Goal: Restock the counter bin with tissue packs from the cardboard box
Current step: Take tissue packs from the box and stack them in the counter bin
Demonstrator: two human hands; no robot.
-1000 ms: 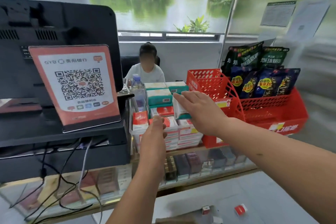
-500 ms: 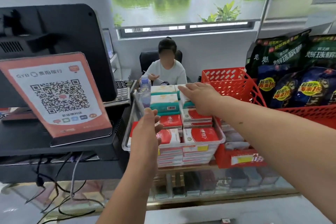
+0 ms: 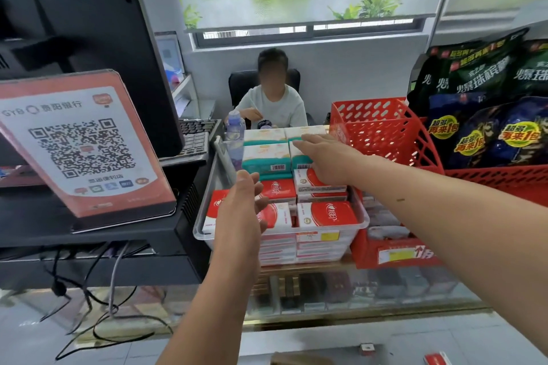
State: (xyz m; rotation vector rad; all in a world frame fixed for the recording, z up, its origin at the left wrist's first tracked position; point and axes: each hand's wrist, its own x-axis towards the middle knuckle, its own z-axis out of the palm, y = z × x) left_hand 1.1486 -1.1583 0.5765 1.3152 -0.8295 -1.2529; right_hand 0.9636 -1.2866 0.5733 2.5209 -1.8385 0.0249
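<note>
Bin (image 3: pixel 363 221) full; nothing gripped.
My right hand (image 3: pixel 329 157) lies flat, fingers straight, over the teal tissue packs (image 3: pixel 265 157) at the bin's back right; I cannot tell if it touches. My left hand (image 3: pixel 243 210) hovers empty, fingers loosely spread, above the bin's front left. Packs stand higher than the bin's rim: a sideways push may tip the back row towards the bottle (image 3: pixel 235 130) behind the bin.

Both arms are extending forward. The bare left hand (image 3: pixel 246 210) is reaching in from bottom centre, thumb side up, fingers loosely spread and relaxed, holding nothing. The bare right hand (image 3: pixel 329 157) is stretching further out, palm down, fingers straight and together
</note>
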